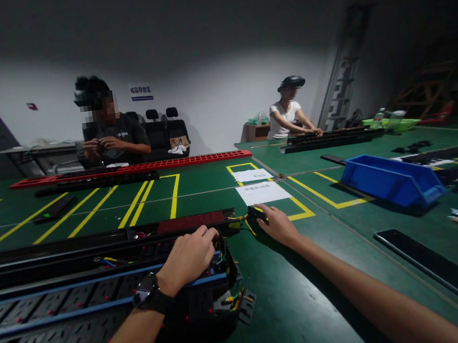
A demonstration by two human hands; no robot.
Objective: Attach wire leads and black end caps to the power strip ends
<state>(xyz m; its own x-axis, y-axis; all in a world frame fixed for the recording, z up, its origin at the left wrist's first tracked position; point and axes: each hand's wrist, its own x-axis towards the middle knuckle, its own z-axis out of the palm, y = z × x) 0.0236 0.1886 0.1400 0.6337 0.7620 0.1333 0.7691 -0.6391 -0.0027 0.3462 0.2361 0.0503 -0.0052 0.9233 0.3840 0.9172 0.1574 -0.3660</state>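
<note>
Several long black socket strips [52, 307] lie side by side at the lower left, some edged in blue, with loose wires at their right ends. Over them reaches my left hand [190, 259], its fingers bent down and closed on the end of the far black strip [150, 249]; the fingertips are partly hidden. My right hand [277, 224] grips a small black end piece [256, 214] just beyond the strip's tip. Thin yellow wires [242, 218] run between that piece and the strip. A loose grey socket piece [246, 305] hangs on wires at the near strip's end.
A blue bin [390, 180] and a dark phone-like slab [438, 267] are on the green table [298, 298] to my right. White paper sheets [263, 193] lie ahead. Across the table are a long red rail [193, 160] and two people [121, 135] at work.
</note>
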